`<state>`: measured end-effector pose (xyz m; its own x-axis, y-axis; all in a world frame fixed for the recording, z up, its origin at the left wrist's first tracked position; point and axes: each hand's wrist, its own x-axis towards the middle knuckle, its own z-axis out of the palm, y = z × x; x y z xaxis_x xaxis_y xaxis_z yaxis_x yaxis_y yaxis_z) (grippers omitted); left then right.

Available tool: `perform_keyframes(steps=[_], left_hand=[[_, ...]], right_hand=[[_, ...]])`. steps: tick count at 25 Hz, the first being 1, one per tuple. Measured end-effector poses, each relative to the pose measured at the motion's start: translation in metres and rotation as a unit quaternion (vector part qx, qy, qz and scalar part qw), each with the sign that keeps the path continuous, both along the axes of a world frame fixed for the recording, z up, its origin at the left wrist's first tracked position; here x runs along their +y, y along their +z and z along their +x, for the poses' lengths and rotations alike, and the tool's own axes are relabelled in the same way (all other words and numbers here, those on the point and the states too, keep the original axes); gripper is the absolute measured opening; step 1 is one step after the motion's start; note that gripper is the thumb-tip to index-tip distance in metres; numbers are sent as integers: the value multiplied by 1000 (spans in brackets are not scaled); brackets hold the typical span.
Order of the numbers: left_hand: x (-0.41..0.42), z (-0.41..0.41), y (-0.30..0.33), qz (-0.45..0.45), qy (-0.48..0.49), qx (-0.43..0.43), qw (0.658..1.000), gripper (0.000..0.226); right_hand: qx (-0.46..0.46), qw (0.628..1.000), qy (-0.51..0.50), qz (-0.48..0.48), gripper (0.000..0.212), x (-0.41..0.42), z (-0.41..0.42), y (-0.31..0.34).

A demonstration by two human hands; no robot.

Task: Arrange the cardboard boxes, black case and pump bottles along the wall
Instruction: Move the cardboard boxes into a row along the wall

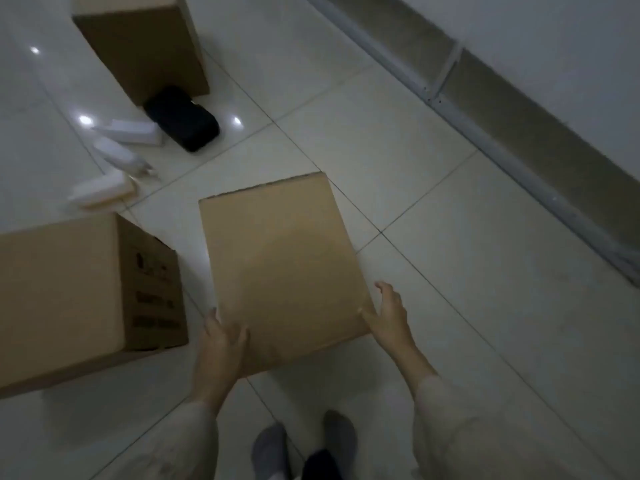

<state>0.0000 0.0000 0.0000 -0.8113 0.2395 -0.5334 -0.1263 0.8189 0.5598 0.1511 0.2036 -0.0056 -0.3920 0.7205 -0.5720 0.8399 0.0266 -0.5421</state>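
I hold a plain cardboard box (284,268) in the middle of the view, above the tiled floor. My left hand (221,337) grips its near left corner and my right hand (389,313) presses its near right edge. A larger printed cardboard box (79,296) stands on the floor at the left. A third cardboard box (145,46) stands at the top left. Against it lies the black case (181,119). Three white pump bottles lie on their sides to its left: one (130,132), one (119,157), one (100,192).
The wall (554,36) runs diagonally across the upper right, with a grey skirting strip (519,109) at its foot. Pale floor tiles (467,254) spread between the held box and the wall. My grey-socked feet (304,441) show at the bottom.
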Motion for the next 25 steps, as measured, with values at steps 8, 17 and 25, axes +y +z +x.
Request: perform_keyframes(steps=[8, 17, 25], left_hand=[[22, -2, -34, -20, -5, -3, 1000, 91], [172, -30, 36, 110, -97, 44, 988, 81], [319, -5, 80, 127, -222, -54, 965, 82]], right_hand=[[134, 976, -144, -97, 54, 0, 10, -43], [219, 929, -285, -85, 39, 120, 37, 20], [221, 920, -325, 13, 33, 221, 94, 97]])
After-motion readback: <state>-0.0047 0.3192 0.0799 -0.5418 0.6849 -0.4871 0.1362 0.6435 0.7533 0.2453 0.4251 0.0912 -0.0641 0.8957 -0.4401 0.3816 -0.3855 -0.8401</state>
